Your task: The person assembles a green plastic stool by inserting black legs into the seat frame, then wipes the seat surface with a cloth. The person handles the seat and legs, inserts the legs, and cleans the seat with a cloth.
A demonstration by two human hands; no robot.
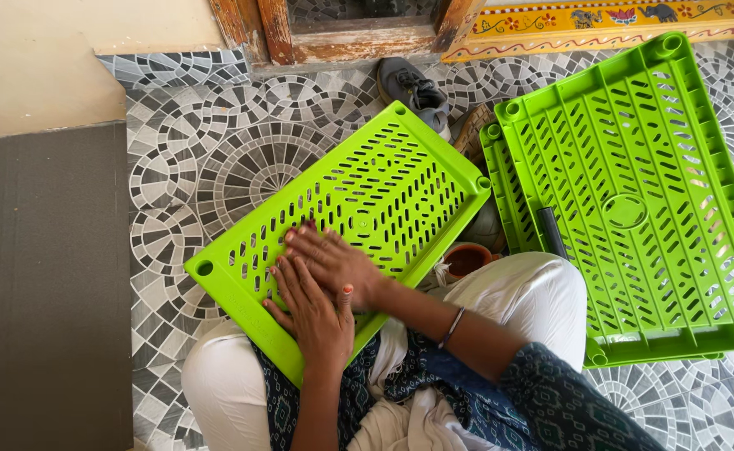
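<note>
Both hands flat on a green slotted tray [358, 200] at centre frame, tilted across the lap: left hand [315, 313] under, right hand [333, 263] over it, fingers spread and released, grasping nothing, only pressing down. Two more green trays [634, 200] stacked at right on the tiled floor [208, 159], a dark tube [551, 231] beside them, a grey shoe [415, 90] above. Apparently early stage: trays separate, nothing joined yet.

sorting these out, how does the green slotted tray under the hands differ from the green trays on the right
The tray on the lap is single, tilted across the knees, with the right hand and left hand pressing it. The trays on the right are stacked on the floor, untouched. Both are lime-green slotted plastic.
</note>
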